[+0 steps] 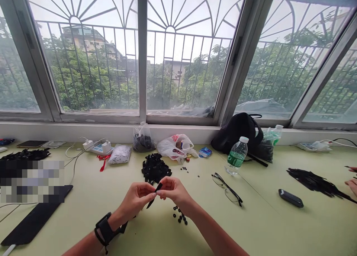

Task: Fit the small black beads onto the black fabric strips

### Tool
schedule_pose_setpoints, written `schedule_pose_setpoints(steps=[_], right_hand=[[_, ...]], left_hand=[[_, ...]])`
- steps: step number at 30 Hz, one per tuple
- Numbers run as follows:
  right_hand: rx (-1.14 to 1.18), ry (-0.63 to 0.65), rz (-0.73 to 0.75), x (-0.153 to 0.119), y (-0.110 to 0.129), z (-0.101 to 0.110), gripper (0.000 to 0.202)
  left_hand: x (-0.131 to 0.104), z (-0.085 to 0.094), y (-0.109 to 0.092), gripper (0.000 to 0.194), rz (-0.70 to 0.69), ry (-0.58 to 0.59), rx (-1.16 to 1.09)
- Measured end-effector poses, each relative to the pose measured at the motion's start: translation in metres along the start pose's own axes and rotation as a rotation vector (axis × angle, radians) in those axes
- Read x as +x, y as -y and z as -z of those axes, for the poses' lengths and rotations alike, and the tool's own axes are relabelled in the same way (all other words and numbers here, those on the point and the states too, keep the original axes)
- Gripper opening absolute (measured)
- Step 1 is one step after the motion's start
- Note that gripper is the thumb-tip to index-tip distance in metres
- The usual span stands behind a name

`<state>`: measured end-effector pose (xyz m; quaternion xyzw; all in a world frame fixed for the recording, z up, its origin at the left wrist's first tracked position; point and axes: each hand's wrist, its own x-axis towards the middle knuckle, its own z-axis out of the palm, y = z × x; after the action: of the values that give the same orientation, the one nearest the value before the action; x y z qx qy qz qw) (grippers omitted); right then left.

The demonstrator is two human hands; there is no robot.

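Note:
Between my two hands is a short black strip point(151, 202), slanting from upper right to lower left. My left hand point(134, 200), with a black watch point(104, 228) on the wrist, pinches it with thumb and fingers. My right hand point(174, 192) pinches the same strip near its upper part, fingertips meeting those of my left hand. Just beyond them lies a pile of black strips point(155, 167). Several small black round pieces point(179, 215) are scattered beside my right wrist. More dark pieces show partly under my left wrist.
Glasses point(227, 189) and a water bottle point(237, 157) are to the right, with a black case point(290, 198) farther over. Plastic bags point(177, 147) line the windowsill side. Another person's hand point(353, 183) is at the right edge near black strips point(314, 182).

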<state>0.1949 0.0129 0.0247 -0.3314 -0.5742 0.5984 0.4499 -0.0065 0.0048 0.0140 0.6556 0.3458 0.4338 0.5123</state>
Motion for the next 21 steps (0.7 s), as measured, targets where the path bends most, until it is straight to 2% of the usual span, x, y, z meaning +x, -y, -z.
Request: schedule_pose_setpoints(steps=[6, 9, 11, 13, 15, 17, 21], right_hand=[[-0.123, 0.033, -0.009, -0.002, 0.001, 0.005, 0.040], [-0.380, 0.094, 0.032, -0.003, 0.015, 0.019, 0.037], [-0.629, 0.155, 0.082, -0.006, 0.025, 0.036, 0.038], [-0.782, 0.239, 0.051, -0.010, 0.032, 0.055, 0.045], [-0.837, 0.355, -0.060, -0.015, 0.034, 0.072, 0.054], [-0.827, 0.408, -0.111, -0.019, 0.032, 0.082, 0.060], [-0.805, 0.440, -0.094, -0.026, 0.029, 0.085, 0.065]], left_hand=[[0.001, 0.002, -0.006, 0.026, 0.068, 0.016, -0.068], [0.000, 0.003, -0.012, 0.025, 0.084, -0.006, -0.082], [-0.001, 0.003, -0.014, 0.024, 0.091, -0.031, -0.099], [-0.001, 0.002, -0.015, 0.022, 0.101, -0.052, -0.136], [0.000, 0.001, -0.014, 0.019, 0.118, -0.065, -0.203], [0.000, -0.001, -0.013, 0.016, 0.143, -0.066, -0.282], [0.000, -0.003, -0.015, 0.013, 0.176, -0.036, -0.347]])
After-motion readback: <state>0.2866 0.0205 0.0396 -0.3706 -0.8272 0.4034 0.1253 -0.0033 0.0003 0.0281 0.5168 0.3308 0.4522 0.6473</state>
